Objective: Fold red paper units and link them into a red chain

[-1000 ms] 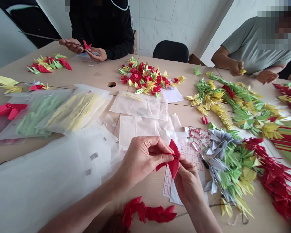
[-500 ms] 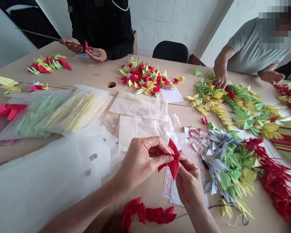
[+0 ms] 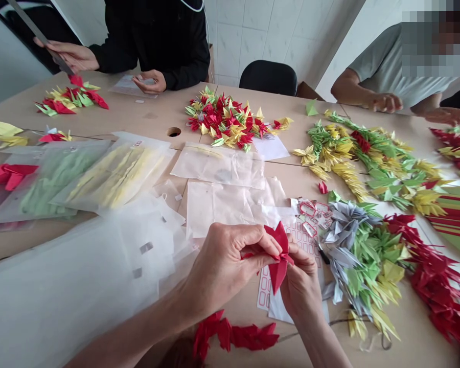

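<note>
Between my two hands, above the near middle of the table, is a red origami crane (image 3: 279, 273) with its pointed wings spread up and down. My left hand (image 3: 230, 263) pinches it from the left with thumb and forefinger. My right hand (image 3: 301, 276) grips it from the right, its fingertips partly hidden behind the red paper. Below my hands, a row of red folded cranes (image 3: 249, 338) lies on a thin cord near the table's front edge. Under the right hand are sheets of red-outlined labels (image 3: 263, 294).
Clear plastic bags (image 3: 69, 271) cover the near left, with filled bags of green and yellow paper (image 3: 117, 176) beyond. Piles of coloured cranes (image 3: 230, 120) lie mid-table, and strung ones (image 3: 371, 271) at right. Two co-workers (image 3: 153, 46) sit across the table.
My fingers have turned the red crane slightly, and a narrow point now sticks out to the right. The co-worker at left has drawn the long rod up and away; the right one's hand left the pile.
</note>
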Motion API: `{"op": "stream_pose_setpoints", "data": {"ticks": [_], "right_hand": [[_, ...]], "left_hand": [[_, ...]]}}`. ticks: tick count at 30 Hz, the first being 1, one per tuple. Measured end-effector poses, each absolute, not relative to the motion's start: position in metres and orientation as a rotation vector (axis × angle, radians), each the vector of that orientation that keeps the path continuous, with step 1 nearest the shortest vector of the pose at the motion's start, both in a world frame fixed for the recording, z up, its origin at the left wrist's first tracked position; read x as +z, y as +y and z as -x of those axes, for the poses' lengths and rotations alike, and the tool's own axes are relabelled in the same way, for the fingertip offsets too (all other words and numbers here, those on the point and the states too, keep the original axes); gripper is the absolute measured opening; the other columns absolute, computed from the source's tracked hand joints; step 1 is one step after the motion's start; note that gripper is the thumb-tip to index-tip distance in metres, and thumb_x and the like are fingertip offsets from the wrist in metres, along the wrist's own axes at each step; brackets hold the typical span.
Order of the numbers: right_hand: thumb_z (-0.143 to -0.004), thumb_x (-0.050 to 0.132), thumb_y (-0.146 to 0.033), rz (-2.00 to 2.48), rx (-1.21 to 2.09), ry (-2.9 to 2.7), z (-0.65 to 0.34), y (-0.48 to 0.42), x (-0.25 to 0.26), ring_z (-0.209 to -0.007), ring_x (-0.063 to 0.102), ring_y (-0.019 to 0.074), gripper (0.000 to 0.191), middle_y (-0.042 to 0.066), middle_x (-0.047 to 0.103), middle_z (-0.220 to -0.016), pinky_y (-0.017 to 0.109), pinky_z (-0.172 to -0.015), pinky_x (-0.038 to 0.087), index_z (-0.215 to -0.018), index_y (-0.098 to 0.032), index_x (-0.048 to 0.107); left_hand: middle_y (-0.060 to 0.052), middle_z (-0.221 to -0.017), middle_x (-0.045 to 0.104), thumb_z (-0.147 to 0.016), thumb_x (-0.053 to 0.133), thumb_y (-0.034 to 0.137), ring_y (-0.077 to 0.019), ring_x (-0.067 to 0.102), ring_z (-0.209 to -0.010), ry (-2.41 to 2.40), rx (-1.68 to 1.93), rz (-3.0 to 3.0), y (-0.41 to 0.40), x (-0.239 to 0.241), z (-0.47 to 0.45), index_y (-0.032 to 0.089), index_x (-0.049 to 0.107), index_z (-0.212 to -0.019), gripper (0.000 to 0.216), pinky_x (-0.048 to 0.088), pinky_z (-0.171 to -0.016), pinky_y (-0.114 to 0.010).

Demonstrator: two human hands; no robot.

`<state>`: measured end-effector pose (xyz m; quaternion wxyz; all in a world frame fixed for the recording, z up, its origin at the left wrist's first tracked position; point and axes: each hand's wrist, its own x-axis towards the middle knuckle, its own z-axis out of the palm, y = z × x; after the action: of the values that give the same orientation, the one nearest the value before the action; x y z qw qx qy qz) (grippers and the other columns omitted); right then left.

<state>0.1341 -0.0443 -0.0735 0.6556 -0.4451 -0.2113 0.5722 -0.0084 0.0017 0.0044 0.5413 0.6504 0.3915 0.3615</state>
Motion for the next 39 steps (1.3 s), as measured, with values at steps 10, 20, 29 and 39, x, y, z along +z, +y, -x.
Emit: {"op": "stream_pose_setpoints", "data": {"ticks": [10, 20, 29, 39], "right_hand": [[-0.061, 0.081, -0.024, 0.938, 1.477, -0.324, -0.1267, -0.0489, -0.0737, -0.069, 0.058, 0.0078, 0.015, -0.006, 0.067, -0.073, 0.018, -0.068, 0.045, -0.072, -0.029, 0.073], [-0.062, 0.079, -0.023, 1.005, 1.382, -0.371, -0.1287, -0.0485, -0.0749, -0.071, 0.056, 0.0101, 0.014, -0.003, 0.062, -0.072, 0.022, -0.07, 0.046, -0.074, -0.027, 0.074], [-0.065, 0.077, -0.024, 1.091, 1.204, -0.518, -0.131, -0.0466, -0.0735, -0.071, 0.051, 0.0111, 0.011, -0.002, 0.058, -0.071, 0.024, -0.07, 0.044, -0.075, -0.026, 0.074], [-0.066, 0.076, -0.023, 1.141, 1.224, -0.541, -0.1313, -0.0468, -0.0704, -0.073, 0.053, 0.0128, 0.01, -0.002, 0.061, -0.072, 0.026, -0.074, 0.043, -0.076, -0.026, 0.074]], "left_hand": [[0.0, -0.075, 0.071, -0.075, 0.069, 0.019, -0.0118, 0.067, -0.07, 0.976, 0.832, -1.423, 0.0033, 0.0039, 0.0076, 0.015, 0.067, -0.072, 0.005, 0.053, -0.065, -0.017], [0.001, -0.072, 0.07, -0.074, 0.07, 0.018, -0.0094, 0.064, -0.067, 0.986, 0.831, -1.36, 0.0054, 0.0045, 0.0077, 0.016, 0.069, -0.074, 0.003, 0.051, -0.064, -0.014], [0.0, -0.076, 0.069, -0.076, 0.068, 0.019, -0.0098, 0.065, -0.072, 0.97, 0.812, -1.359, 0.0072, 0.0041, 0.0092, 0.015, 0.067, -0.077, 0.004, 0.051, -0.068, -0.015], [0.003, -0.075, 0.064, -0.081, 0.06, 0.015, -0.0085, 0.064, -0.071, 0.981, 0.863, -1.356, 0.006, 0.0027, 0.0078, 0.017, 0.056, -0.081, 0.005, 0.051, -0.067, -0.016]]}}
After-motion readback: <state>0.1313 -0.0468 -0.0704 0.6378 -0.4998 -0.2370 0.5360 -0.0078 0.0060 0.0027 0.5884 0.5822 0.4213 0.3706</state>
